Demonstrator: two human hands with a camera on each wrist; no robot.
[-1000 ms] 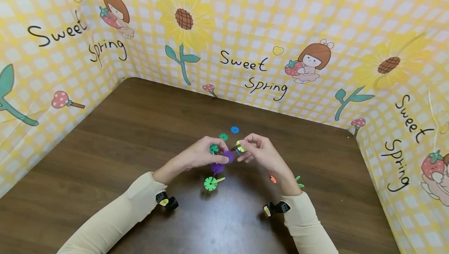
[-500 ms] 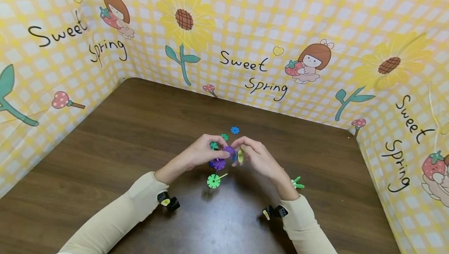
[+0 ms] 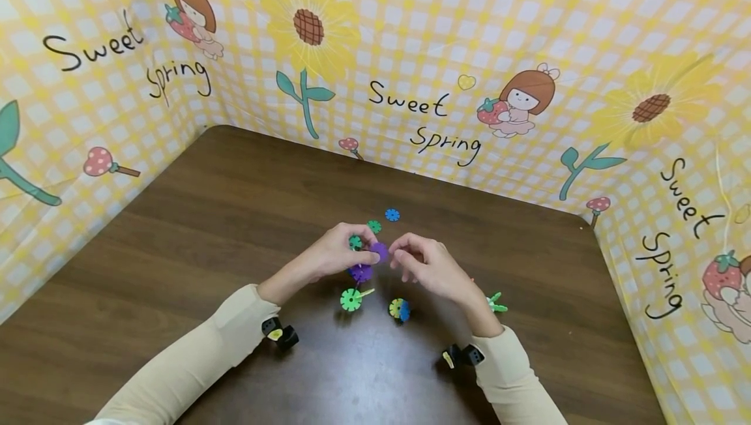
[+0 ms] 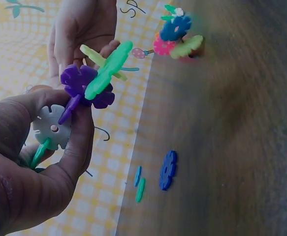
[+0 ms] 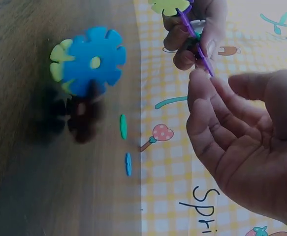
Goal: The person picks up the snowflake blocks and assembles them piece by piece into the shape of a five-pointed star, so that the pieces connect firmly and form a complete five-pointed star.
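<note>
My left hand [image 3: 343, 252] pinches a cluster of interlocking snowflake discs between thumb and fingers. Its purple disc [image 3: 379, 253] faces my right hand, while a bright green disc [image 4: 109, 70] and a yellow one stick out below. A white disc [image 4: 52, 127] and a green one sit within the curl of that hand. My right hand [image 3: 425, 262] holds nothing; its thumb stands apart from the loosely bent fingers [image 5: 232, 113], whose tips are right at the purple disc's edge. Below, between the forearms, is a joined blue and yellow disc pair [image 3: 399, 309], close over the table.
Loose blue [image 3: 392, 215] and green [image 3: 374, 225] discs lie on the brown table [image 3: 264, 171] beyond the hands. Another joined group with green discs [image 3: 497, 302] is beside the right wrist. Checked cloth [image 3: 411, 66] hangs around the table's far and side edges.
The yellow and blue disc pair has left my right hand and is now lower, nearer the body. My right hand has moved left to the purple disc; my left hand keeps its grip.
</note>
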